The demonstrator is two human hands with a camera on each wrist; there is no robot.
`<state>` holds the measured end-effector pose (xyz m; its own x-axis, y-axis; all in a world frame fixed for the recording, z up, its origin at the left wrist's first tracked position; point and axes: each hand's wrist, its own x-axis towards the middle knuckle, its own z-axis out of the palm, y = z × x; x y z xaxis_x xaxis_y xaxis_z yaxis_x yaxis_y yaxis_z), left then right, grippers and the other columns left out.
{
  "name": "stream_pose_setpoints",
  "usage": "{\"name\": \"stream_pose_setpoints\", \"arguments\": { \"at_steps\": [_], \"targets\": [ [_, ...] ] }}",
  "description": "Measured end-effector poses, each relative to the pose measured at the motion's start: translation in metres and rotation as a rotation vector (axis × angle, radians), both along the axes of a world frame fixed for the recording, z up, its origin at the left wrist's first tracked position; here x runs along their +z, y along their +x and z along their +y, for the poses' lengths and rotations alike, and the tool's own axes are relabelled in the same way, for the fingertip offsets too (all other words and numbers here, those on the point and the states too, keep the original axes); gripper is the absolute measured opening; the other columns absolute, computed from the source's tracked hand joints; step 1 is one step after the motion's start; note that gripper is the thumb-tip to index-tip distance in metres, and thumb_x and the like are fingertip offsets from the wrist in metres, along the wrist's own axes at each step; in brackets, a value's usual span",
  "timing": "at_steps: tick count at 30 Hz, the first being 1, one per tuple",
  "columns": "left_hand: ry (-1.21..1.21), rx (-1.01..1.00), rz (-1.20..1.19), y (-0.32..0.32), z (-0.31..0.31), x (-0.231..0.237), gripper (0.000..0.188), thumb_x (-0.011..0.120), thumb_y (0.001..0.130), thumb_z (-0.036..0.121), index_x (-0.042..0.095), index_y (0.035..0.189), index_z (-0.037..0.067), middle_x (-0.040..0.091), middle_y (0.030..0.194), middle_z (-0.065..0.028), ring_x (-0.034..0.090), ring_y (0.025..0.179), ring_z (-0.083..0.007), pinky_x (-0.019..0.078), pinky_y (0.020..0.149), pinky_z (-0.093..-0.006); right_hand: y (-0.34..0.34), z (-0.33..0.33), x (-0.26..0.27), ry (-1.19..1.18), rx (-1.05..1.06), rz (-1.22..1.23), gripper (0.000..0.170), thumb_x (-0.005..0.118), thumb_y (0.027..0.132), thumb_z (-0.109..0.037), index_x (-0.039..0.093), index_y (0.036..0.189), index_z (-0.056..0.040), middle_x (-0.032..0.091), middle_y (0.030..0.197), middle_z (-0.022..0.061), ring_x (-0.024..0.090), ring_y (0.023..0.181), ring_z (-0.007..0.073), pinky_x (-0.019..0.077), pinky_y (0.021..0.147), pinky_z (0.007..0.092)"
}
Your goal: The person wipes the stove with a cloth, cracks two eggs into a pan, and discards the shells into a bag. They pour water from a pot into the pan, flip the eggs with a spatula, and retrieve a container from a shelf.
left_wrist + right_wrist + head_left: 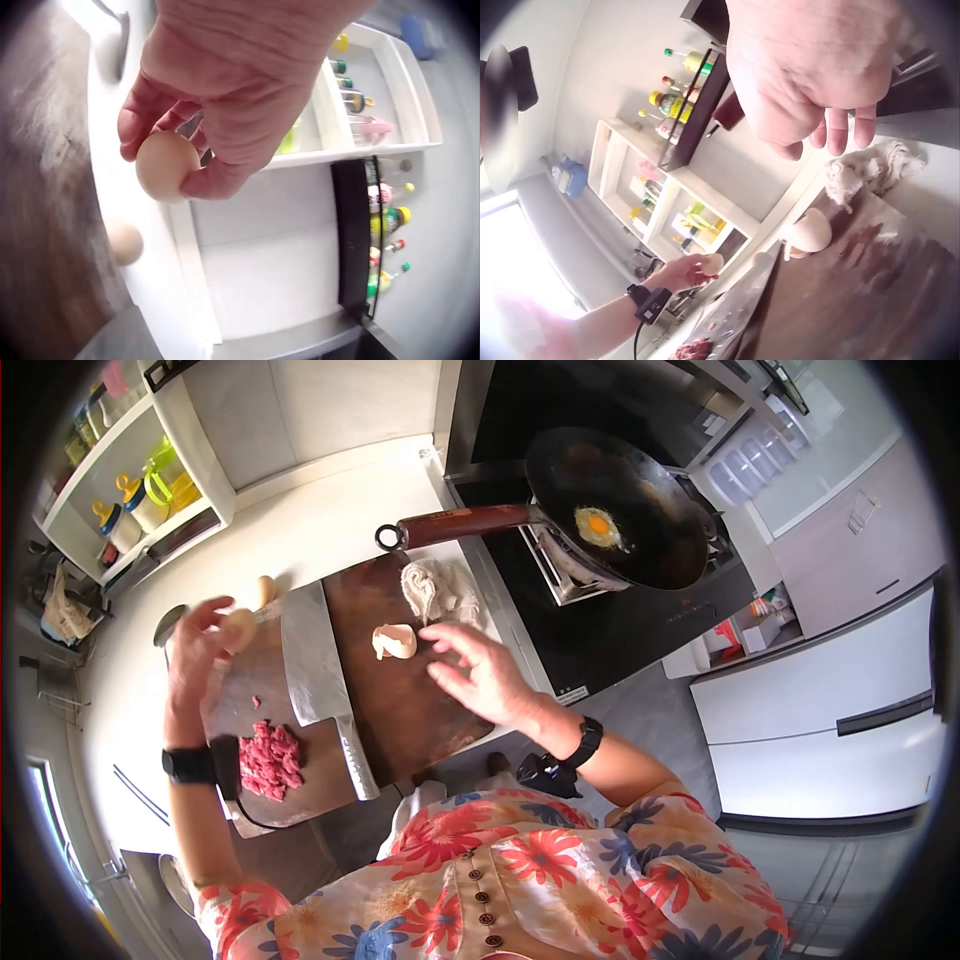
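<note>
My left hand grips a whole egg between thumb and fingers, raised over the left part of the cutting board. A second egg lies by the board's far edge. My right hand holds nothing, its fingers loosely bent beside a broken eggshell on the board. A cleaver lies across the board's middle, handle toward me. Chopped red meat is heaped to its left. In the wok on the stove, one cracked egg shows an unbroken yolk.
A crumpled white cloth sits at the board's far right corner. The wok's long handle reaches left over the counter. A shelf with jars stands at the back left. A white cabinet is on the right.
</note>
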<state>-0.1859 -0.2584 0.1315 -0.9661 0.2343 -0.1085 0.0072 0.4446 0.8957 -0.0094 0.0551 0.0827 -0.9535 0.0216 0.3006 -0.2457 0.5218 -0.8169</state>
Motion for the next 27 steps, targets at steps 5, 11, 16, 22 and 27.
{"name": "stream_pose_setpoints", "arguments": {
  "at_steps": [5, 11, 16, 22, 27],
  "targets": [
    [0.130, -0.310, -0.234, 0.104, 0.067, -0.001, 0.056, 0.071, 0.065, 0.009, 0.053, 0.117, -0.002, 0.060, 0.084, -0.0058, 0.058, 0.076, -0.0122, 0.0486, 0.067, -0.0251, 0.021, -0.008, 0.015, 0.117, 0.294, 0.104, 0.053, 0.069, 0.076, -0.015, 0.047, 0.124, -0.0092, 0.050, 0.120, 0.0104, 0.049, 0.111, 0.0288, 0.0431, 0.092, 0.0377],
    [0.343, -0.340, -0.386, 0.182, 0.149, -0.028, 0.057, 0.070, 0.067, 0.004, 0.049, 0.119, -0.003, 0.061, 0.102, -0.0126, 0.060, 0.093, -0.0172, 0.0492, 0.081, -0.0289, 0.058, 0.025, -0.001, 0.123, 0.374, -0.067, 0.050, 0.070, 0.072, -0.018, 0.050, 0.117, -0.0082, 0.055, 0.108, 0.0133, 0.055, 0.099, 0.0328, 0.0459, 0.084, 0.0404],
    [0.337, -0.306, -0.363, 0.214, 0.195, -0.054, 0.057, 0.069, 0.069, 0.007, 0.047, 0.121, -0.005, 0.062, 0.099, -0.0140, 0.060, 0.091, -0.0181, 0.0489, 0.080, -0.0292, 0.082, 0.058, -0.009, 0.149, 0.377, -0.098, 0.048, 0.071, 0.070, -0.020, 0.052, 0.112, -0.0069, 0.057, 0.102, 0.0146, 0.057, 0.093, 0.0334, 0.0469, 0.080, 0.0404],
    [0.156, -0.232, -0.146, 0.231, 0.207, -0.068, 0.052, 0.071, 0.076, 0.012, 0.049, 0.121, -0.002, 0.060, 0.099, -0.0081, 0.058, 0.083, -0.0122, 0.0493, 0.075, -0.0272, 0.075, 0.091, -0.033, 0.124, 0.270, -0.169, 0.046, 0.072, 0.069, -0.014, 0.054, 0.110, -0.0054, 0.059, 0.101, 0.0150, 0.058, 0.094, 0.0328, 0.0479, 0.081, 0.0383],
    [0.139, -0.118, -0.140, 0.228, 0.171, -0.068, 0.034, 0.066, 0.080, 0.008, 0.057, 0.112, -0.001, 0.059, 0.090, -0.0026, 0.056, 0.079, -0.0069, 0.0475, 0.070, -0.0212, 0.050, 0.084, -0.041, 0.182, 0.154, -0.039, 0.047, 0.072, 0.070, -0.011, 0.053, 0.112, -0.0043, 0.059, 0.103, 0.0148, 0.060, 0.092, 0.0310, 0.0486, 0.079, 0.0359]
  ]
}}
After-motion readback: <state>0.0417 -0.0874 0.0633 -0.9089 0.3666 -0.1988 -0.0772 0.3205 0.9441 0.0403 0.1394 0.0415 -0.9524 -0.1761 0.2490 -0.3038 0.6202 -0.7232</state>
